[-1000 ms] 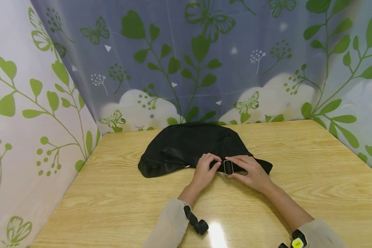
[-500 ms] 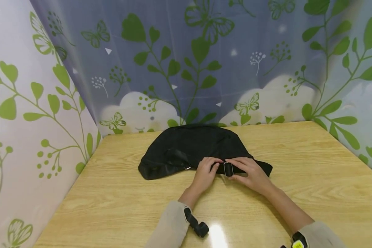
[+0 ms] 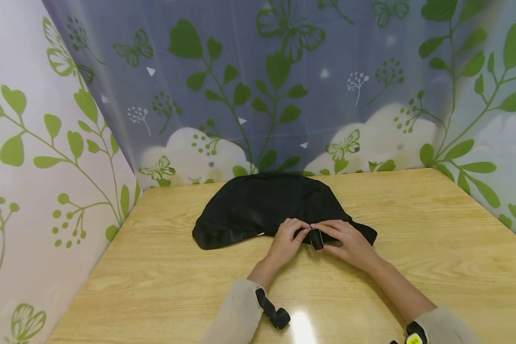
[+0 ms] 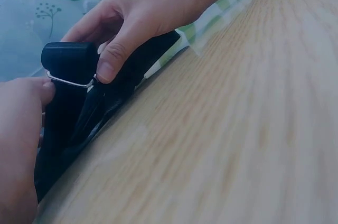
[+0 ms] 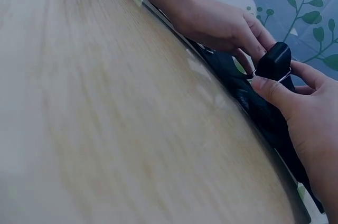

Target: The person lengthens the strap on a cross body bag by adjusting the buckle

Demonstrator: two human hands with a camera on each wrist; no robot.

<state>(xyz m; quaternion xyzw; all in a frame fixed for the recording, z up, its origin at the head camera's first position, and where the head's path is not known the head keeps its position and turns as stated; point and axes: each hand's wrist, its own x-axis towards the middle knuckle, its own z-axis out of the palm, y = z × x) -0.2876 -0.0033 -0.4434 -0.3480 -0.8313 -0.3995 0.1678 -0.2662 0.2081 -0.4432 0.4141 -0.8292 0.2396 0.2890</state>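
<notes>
A black fabric bag (image 3: 271, 200) lies flat on the wooden table, a small metal ring (image 3: 260, 234) at its lower edge. Along its near side runs a black webbing strap threaded through a thin metal slider buckle (image 4: 68, 82). A loop of the strap (image 5: 274, 61) bulges up out of the buckle. My left hand (image 3: 285, 241) pinches the strap just left of the buckle, thumb against fingers. From the right, my right hand (image 3: 350, 242) holds the buckle's side between thumb and fingers. The fingers partly cover the strap behind the buckle.
The wooden table (image 3: 163, 286) extends on both sides of the bag. Behind it hangs a curtain (image 3: 223, 95) printed with leaves and butterflies, and a similar patterned panel (image 3: 38, 191) stands at the left. A black strap end (image 3: 279, 317) dangles from the left wrist.
The strap loop in the buckle now stands up higher and tilts toward me. Both hands have barely moved, and the bag stays in place.
</notes>
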